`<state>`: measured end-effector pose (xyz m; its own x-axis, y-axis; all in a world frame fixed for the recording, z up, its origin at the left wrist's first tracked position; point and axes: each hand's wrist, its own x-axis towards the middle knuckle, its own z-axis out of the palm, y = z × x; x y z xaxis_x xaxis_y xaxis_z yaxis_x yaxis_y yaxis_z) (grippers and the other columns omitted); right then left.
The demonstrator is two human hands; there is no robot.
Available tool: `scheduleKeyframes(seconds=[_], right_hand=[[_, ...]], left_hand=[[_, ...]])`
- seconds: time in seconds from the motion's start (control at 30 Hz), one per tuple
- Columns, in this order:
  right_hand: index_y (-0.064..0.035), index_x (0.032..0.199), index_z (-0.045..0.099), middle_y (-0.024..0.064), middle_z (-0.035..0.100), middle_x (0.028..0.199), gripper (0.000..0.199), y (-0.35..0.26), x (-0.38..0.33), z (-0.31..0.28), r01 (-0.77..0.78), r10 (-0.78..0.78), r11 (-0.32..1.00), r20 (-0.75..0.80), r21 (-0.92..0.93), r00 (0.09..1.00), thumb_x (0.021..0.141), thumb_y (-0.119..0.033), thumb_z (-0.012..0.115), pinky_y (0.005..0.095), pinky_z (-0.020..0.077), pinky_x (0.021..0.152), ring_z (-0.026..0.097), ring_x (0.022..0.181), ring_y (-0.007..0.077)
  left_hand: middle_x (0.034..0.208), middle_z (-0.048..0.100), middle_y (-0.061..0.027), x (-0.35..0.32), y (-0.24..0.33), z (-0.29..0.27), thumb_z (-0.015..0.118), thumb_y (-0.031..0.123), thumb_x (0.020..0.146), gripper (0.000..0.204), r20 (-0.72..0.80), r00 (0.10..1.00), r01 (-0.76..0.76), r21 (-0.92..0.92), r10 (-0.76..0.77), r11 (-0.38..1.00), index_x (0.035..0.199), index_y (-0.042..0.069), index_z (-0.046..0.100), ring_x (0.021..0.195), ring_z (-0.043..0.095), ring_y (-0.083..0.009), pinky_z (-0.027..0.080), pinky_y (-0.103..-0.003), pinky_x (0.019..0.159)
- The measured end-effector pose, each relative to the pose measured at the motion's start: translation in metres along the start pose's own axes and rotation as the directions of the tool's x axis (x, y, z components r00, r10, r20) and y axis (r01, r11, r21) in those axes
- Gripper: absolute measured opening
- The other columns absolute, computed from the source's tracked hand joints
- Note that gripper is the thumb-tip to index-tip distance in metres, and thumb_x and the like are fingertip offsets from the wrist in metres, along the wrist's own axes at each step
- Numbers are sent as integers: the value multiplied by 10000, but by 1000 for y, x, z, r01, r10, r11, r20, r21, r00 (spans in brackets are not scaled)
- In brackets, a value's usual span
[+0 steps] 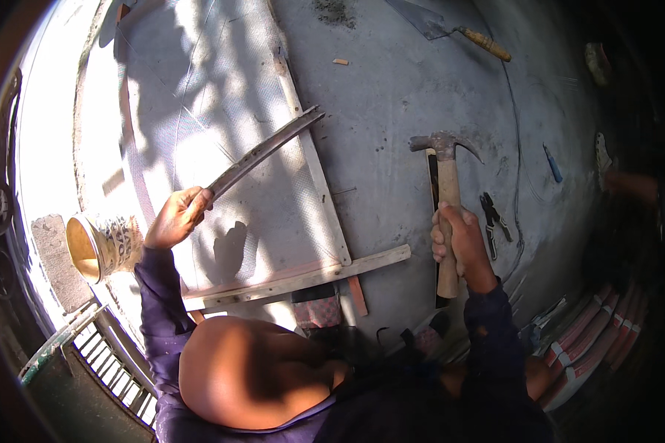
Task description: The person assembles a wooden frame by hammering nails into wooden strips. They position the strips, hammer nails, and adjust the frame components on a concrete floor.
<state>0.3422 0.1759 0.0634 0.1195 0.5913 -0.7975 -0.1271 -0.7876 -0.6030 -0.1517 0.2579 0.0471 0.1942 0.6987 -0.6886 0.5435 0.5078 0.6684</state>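
My left hand [177,216] is closed round one end of a long, narrow metal strip [262,151], which looks channel-shaped. The strip slants up and to the right over a wooden frame covered with wire mesh [222,133]. In my right hand [459,238] is a claw hammer [448,173], gripped partway down its wooden handle with the head pointing away from me. A long dark piece with a pale edge [432,173] lies behind the hammer and is partly hidden by it. The frame's near wooden bar [310,279] crosses in front of my bent knee.
Black pliers [490,221] and a blue-handled tool [553,164] lie right of the hammer. A trowel [480,43] is at the far side. On the left, a tipped bucket [107,247] lies beside a concrete block [55,258]. Another person's limb [632,186] shows at right.
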Motion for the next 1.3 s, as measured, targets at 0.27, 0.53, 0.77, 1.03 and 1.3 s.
scheduleKeyframes(seconds=[0.27,0.53,0.77,1.03,1.3], right_hand=[[-67,1014,546,45,548,688,319,45,23,14,-220,227,946,-4,238,974,1003,-382,602,335,470,452,543,503,169],[54,1140,511,83,567,693,344,67,24,25,66,-86,989,-153,-130,985,951,-196,652,355,503,425,608,479,195],[11,1075,541,67,545,703,262,67,28,23,42,-51,997,-133,-72,990,915,-158,661,356,505,429,583,477,189],[51,1084,550,82,557,742,307,76,29,21,141,-148,987,-115,-73,982,889,-157,665,352,516,446,602,505,196],[112,1160,501,122,591,806,441,74,24,19,215,-223,974,-118,-75,968,874,-174,676,352,561,508,652,594,213]], left_hand=[[735,675,-85,7,-12,-18,700,444,920,343,-228,701,-97,908,676,407,871,106,660,625,655,-265,460,-358,621],[850,644,-133,-12,0,43,744,364,908,298,-464,715,87,802,523,591,1046,112,664,734,669,-338,523,-394,652],[625,528,-217,1,53,-38,603,489,1004,531,-76,976,-96,694,205,714,854,-20,603,548,521,-351,443,-440,574],[851,676,-123,-50,4,110,783,250,892,244,-507,169,-134,838,845,530,1044,123,640,703,667,-339,507,-430,612],[626,389,80,-13,41,81,587,413,1049,360,-428,880,-312,-191,207,931,906,94,505,460,339,-3,282,-218,400]])
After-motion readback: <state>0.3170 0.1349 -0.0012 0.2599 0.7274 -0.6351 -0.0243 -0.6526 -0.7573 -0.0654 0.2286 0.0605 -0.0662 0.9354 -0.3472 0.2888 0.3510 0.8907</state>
